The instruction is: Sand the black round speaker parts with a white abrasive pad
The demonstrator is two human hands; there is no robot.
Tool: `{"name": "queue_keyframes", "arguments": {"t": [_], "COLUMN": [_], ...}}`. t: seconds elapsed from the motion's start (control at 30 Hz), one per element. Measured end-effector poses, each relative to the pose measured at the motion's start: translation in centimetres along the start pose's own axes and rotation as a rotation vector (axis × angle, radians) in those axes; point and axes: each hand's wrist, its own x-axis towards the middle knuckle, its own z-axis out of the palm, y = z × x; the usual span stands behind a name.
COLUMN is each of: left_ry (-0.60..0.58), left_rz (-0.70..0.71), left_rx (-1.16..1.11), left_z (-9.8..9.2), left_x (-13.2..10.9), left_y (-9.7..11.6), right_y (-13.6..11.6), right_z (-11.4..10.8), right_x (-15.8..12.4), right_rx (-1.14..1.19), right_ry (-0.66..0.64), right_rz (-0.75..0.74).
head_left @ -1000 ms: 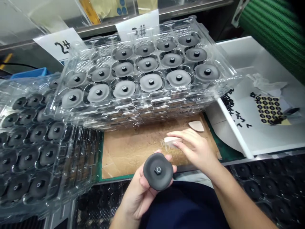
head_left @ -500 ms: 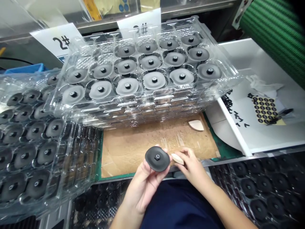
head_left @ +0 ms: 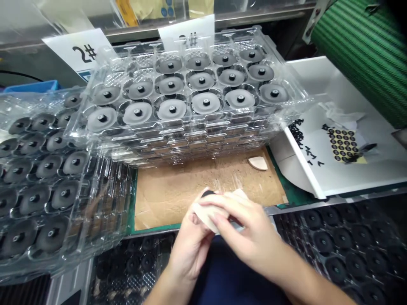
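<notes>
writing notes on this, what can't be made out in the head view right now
Head view:
black disc: mostly hidden by the pale piece and right hand
first character on the middle white sign: unclear through the clear tray
print on the round stickers: too small
left trays: cut off by the left edge

"What is in the person's hands?"
"The left hand cups a dark disc, mostly hidden, and the right hand pinches a pale pad over it."
"And in front of them?"
"A cardboard sheet with another pale piece lying on it. Behind stands a stack of clear trays, the top one holding dark discs."
"To the right?"
"A white bin containing a sticker sheet."
</notes>
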Motion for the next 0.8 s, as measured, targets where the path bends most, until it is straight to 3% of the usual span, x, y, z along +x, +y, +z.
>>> {"name": "queue_keyframes", "arguments": {"t": [0.07,0.2,0.23,0.37,0.47,0.57,0.67,0.73,0.8], "left_ry": [0.028,-0.026,-0.043,-0.069,-0.08,-0.078,-0.112,-0.115,-0.086], "left_rz": [0.018,0.058,0.052,0.012,-0.017,-0.049,-0.093,-0.101,-0.111], "left_rx": [0.007,-0.044,-0.054,-0.098,-0.098,-0.076,-0.04,-0.019,-0.029], "left_z": [0.0,0.1,0.1,-0.1,0.0,0.2,0.1,-0.1,-0.2], "left_x": [-0.1,-0.3,-0.3,-0.6,-0.6,-0.5,-0.5,-0.4,-0.2], "left_y": [0.3,0.8,1.0,1.6,1.5,1.2,1.2,1.3,1.4], "right_y": [-0.1,0.1,0.0,0.0,0.3,0.6,1.3,1.5,1.3], "right_z": [0.1,0.6,0.6,-1.1,-2.1,-2.1,-1.9,-1.9,-1.8], "right_x": [0.3,0.9,0.7,-0.6,-1.0,0.3,2.2,2.9,3.0], "right_rx": [-0.005,-0.117,-0.104,-0.059,-0.253,-0.402,-0.227,-0.157,-0.231], "right_ry": [-0.114,0.122,0.128,-0.125,-0.05,0.044,-0.151,-0.241,-0.185], "right_rz": [0.032,-0.111,-0.136,-0.055,0.017,-0.187,-0.457,-0.394,-0.266]}}
